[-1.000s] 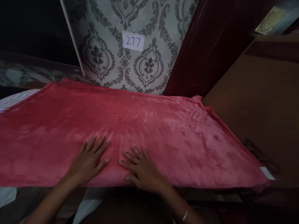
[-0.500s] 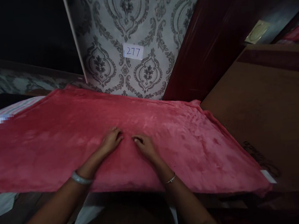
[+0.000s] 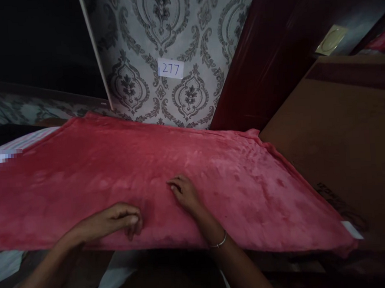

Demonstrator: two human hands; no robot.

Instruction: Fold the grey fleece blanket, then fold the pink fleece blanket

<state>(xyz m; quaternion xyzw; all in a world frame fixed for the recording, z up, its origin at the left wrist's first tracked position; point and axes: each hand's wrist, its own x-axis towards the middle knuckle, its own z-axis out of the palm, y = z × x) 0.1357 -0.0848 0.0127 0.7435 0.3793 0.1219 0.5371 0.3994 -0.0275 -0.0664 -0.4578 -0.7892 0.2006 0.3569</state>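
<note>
Striped fabric (image 3: 32, 138) at left adjoins a red plush blanket (image 3: 148, 159), spread flat across the middle. Over its near part, the left hand (image 3: 119, 220) curls inward; whether it grips anything cannot be told. The right hand (image 3: 186, 194), loosely bent with a narrow opening, holds nothing visible. Rightmost, a cardboard box (image 3: 344, 130).

I watch through one camera on the person's head, facing forward and down: the left hand (image 3: 114, 220) and right hand (image 3: 186, 194) show close below me, the pink blanket (image 3: 141, 156) stretches across my view, and the patterned wall (image 3: 161, 93) rises just beyond, filling the upper middle.
</note>
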